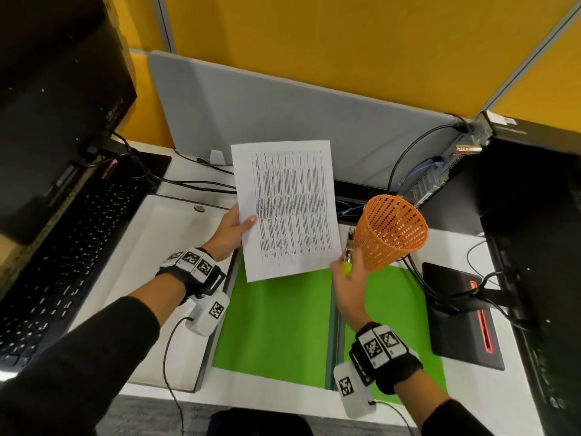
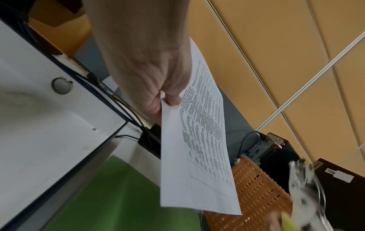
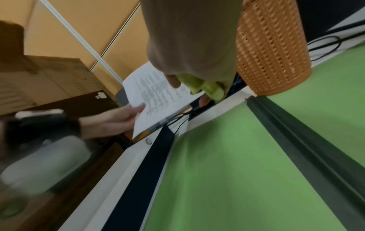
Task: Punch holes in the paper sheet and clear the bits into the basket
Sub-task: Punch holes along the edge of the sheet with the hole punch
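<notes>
**Sheet held aloft, punch gripped beside basket**

The left edge of the paper sheet (image 1: 287, 209) is being pinched between thumb and fingers (image 2: 173, 100) of the left hand (image 1: 231, 232), and the sheet is being held above the worktop (image 1: 176, 234), printed side up. A green-handled hole punch (image 1: 348, 253) is being gripped in the curled fingers (image 3: 173, 81) of the right hand (image 1: 349, 284), just beside the sheet's lower right corner. An orange mesh basket (image 1: 394, 232) is being seen tilted, close against the right hand, over a green mat (image 1: 276, 322).
</notes>
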The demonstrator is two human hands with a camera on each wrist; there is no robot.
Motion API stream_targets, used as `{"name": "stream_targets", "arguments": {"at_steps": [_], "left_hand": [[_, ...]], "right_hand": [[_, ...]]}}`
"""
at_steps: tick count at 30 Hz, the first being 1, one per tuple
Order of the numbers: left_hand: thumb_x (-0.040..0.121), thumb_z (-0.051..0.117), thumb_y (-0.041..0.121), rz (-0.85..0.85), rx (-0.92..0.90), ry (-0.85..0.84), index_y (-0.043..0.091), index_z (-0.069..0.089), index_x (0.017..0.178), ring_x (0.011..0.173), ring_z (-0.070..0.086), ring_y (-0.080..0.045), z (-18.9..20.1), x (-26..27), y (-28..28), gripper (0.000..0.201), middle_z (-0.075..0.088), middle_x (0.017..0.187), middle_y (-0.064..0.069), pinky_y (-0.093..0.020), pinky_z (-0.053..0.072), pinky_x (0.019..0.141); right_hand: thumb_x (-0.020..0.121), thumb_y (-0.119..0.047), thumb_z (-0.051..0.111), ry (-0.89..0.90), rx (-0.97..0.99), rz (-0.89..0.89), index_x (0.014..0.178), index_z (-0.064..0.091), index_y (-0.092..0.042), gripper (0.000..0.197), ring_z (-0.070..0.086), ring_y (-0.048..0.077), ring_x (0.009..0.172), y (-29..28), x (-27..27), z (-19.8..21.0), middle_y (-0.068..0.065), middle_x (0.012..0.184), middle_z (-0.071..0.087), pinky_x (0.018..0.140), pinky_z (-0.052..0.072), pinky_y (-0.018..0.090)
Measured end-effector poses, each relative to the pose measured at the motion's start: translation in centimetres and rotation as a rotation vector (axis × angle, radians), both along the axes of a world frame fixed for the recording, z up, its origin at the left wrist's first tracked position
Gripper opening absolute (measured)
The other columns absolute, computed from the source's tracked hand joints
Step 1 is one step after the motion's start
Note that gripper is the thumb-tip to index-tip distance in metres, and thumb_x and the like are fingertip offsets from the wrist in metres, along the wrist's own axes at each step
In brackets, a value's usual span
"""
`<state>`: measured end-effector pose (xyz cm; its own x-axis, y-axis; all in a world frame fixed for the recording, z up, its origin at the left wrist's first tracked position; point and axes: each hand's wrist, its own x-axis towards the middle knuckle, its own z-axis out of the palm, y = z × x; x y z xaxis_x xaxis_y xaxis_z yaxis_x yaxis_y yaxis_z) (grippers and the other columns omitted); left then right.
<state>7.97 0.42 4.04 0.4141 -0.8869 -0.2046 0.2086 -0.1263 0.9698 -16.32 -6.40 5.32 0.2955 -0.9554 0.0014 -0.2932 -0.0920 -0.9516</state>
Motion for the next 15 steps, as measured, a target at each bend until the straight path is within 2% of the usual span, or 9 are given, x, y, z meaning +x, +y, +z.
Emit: {"name": "stream_targets", "arguments": {"at_steps": [2, 4, 8, 11, 15], "left_hand": [[0.098, 0.04, 0.0, 0.002, -0.014, -0.003, 0.0, 0.033, 0.14, 0.119, 0.054, -0.038, 0.4, 0.6, -0.6, 0.043, 0.049, 0.138, -0.022, -0.055, 0.048, 0.096], [0.098, 0.042, 0.002, -0.003, -0.018, -0.011, 0.0, 0.033, 0.14, 0.124, 0.05, -0.041, 0.8, 0.8, -1.3, 0.044, 0.047, 0.139, -0.023, -0.062, 0.042, 0.099], [0.098, 0.04, 0.0, 0.018, -0.056, -0.01, 0.0, 0.031, 0.141, 0.127, 0.046, -0.042, 1.9, 0.6, -2.3, 0.045, 0.044, 0.141, -0.025, -0.06, 0.041, 0.101], [0.098, 0.04, -0.001, 0.023, -0.057, 0.005, 0.0, 0.029, 0.142, 0.129, 0.044, -0.043, 2.4, 0.2, -2.6, 0.045, 0.042, 0.143, -0.025, -0.06, 0.039, 0.102], [0.097, 0.042, 0.0, 0.037, -0.017, 0.033, -0.001, 0.029, 0.142, 0.128, 0.045, -0.042, 2.7, -0.4, -2.9, 0.046, 0.043, 0.142, -0.024, -0.061, 0.039, 0.102]], "right_hand": [[0.083, 0.006, 0.053, -0.006, 0.145, 0.096, 0.09, 0.051, -0.009, 0.017, 0.049, 0.013, 0.067, 2.0, -0.4, -1.1, 0.001, 0.078, 0.052, 0.063, 0.042, 0.022], [0.082, 0.008, 0.052, 0.022, 0.313, 0.198, 0.08, 0.051, -0.011, 0.019, 0.047, 0.019, 0.059, 3.7, -0.3, -2.5, 0.004, 0.068, 0.051, 0.059, 0.041, 0.03], [0.08, 0.009, 0.052, 0.067, 0.506, 0.372, 0.075, 0.054, -0.012, 0.022, 0.052, 0.016, 0.049, 6.8, 0.8, -4.1, 0.002, 0.063, 0.054, 0.053, 0.045, 0.028], [0.081, 0.007, 0.052, 0.112, 0.555, 0.469, 0.075, 0.054, -0.015, 0.022, 0.053, 0.015, 0.051, 8.1, 1.5, -4.3, 0.0, 0.062, 0.055, 0.054, 0.047, 0.027], [0.082, 0.007, 0.051, 0.103, 0.575, 0.45, 0.076, 0.053, -0.015, 0.023, 0.054, 0.016, 0.05, 8.4, 2.2, -4.4, 0.003, 0.061, 0.055, 0.051, 0.046, 0.026]]}}
